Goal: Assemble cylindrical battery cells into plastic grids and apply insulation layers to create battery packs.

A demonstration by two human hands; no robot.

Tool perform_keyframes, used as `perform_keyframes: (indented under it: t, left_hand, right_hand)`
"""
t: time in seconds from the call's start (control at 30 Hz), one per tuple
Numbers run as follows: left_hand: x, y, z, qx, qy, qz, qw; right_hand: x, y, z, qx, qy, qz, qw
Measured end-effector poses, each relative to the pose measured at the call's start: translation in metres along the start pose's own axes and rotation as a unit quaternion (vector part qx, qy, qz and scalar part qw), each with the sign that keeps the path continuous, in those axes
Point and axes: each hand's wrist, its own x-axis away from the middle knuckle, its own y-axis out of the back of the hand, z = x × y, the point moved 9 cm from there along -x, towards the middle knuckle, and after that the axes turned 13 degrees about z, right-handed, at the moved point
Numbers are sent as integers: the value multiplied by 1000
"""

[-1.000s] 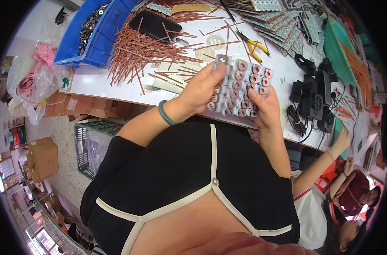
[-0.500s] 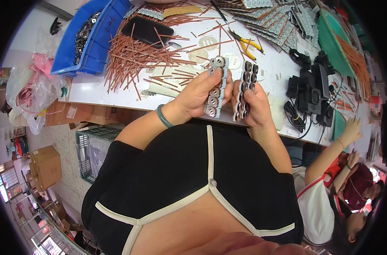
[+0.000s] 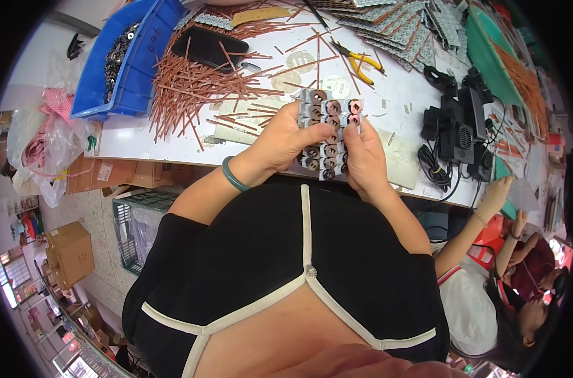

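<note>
Both hands hold a light grey panel (image 3: 332, 110) set with rows of round brown-and-silver pieces, just above the table's near edge. My left hand (image 3: 275, 143) grips its left side, thumb lying across the front. My right hand (image 3: 366, 159) closes on the right side, its thumb pressed on the round pieces near the middle. Whether the panel is one piece or strips laid edge to edge, I cannot tell. The fingers behind it are hidden. Beyond it lie flat pale discs (image 3: 335, 85) and pliers with yellow handles (image 3: 360, 66).
A heap of thin copper-brown strips (image 3: 189, 94) lies left, with a black phone (image 3: 209, 48) on it. Beside them stands a blue bin (image 3: 132, 63) of small metal parts. Black power adapters (image 3: 456, 129) sit right; stacked grey panels (image 3: 393, 31) lie behind. A co-worker's arm (image 3: 481, 214) reaches in at right.
Two separate strips, held on edge and apart, have come together and turned so their round pieces face up. The co-worker's hand at right has moved down and left.
</note>
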Motion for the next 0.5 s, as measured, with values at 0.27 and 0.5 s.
perform_keyframes:
  t: [0.27, 0.5]
  left_hand:
    - [-4, 9, -20, -15, -45, -110, 993]
    - [-11, -2, -33, -111, -75, -111, 985]
  right_hand:
    - [-7, 8, 2, -66, -73, -13, 995]
    - [-20, 3, 42, 193, 93, -24, 976]
